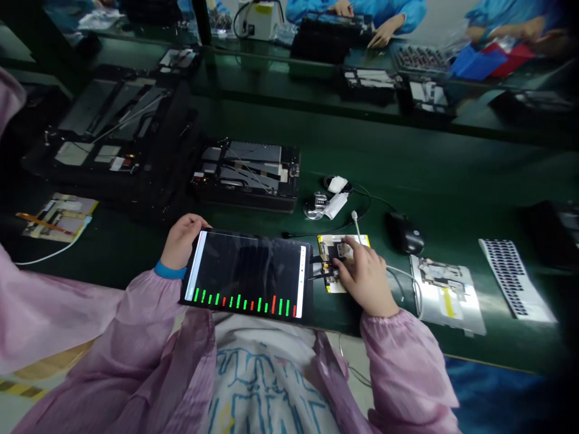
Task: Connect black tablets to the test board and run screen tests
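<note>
My left hand (181,242), in a pink sleeve with a blue wristband, grips the upper left corner of a black tablet (248,265). The tablet lies on the bench, and its screen shows green and red bars along the bottom. My right hand (365,278) is curled over a small circuit board (333,252) on a yellow and white card, to the right of the tablet. Its fingers pinch the board near thin black leads. My hand hides part of the board.
On the green bench stand black fixtures holding opened devices (246,175), a black mouse (404,235), a metal plate with yellow tape (447,294), and a sheet of small dark parts (513,277). Cables run near my right hand. Co-workers in blue sleeves (389,15) work across the bench.
</note>
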Action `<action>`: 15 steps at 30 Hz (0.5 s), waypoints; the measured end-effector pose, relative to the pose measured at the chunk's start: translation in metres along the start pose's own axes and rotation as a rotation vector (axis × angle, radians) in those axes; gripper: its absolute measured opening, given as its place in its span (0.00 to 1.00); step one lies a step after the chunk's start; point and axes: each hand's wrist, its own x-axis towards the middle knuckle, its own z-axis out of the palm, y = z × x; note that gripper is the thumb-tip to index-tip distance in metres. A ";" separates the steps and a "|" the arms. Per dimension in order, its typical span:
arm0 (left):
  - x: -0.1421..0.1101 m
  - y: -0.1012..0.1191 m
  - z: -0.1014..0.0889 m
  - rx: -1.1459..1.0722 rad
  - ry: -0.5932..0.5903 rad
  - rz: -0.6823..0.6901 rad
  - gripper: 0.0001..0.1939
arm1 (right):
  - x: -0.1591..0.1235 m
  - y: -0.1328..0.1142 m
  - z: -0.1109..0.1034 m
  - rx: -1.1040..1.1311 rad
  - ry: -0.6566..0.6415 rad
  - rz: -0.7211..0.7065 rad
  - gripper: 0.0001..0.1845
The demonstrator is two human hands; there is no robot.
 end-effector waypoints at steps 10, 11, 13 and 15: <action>0.002 -0.002 -0.001 0.027 -0.011 0.011 0.18 | 0.005 -0.006 -0.006 -0.166 -0.056 -0.115 0.22; 0.002 -0.002 -0.001 0.023 -0.011 0.007 0.18 | 0.007 -0.005 -0.007 -0.150 -0.057 -0.111 0.22; 0.002 -0.001 -0.001 0.009 -0.007 -0.004 0.18 | 0.009 -0.005 -0.009 -0.092 -0.041 -0.099 0.21; 0.001 0.000 -0.001 -0.008 0.001 -0.015 0.18 | 0.012 -0.008 -0.016 0.017 0.001 -0.106 0.19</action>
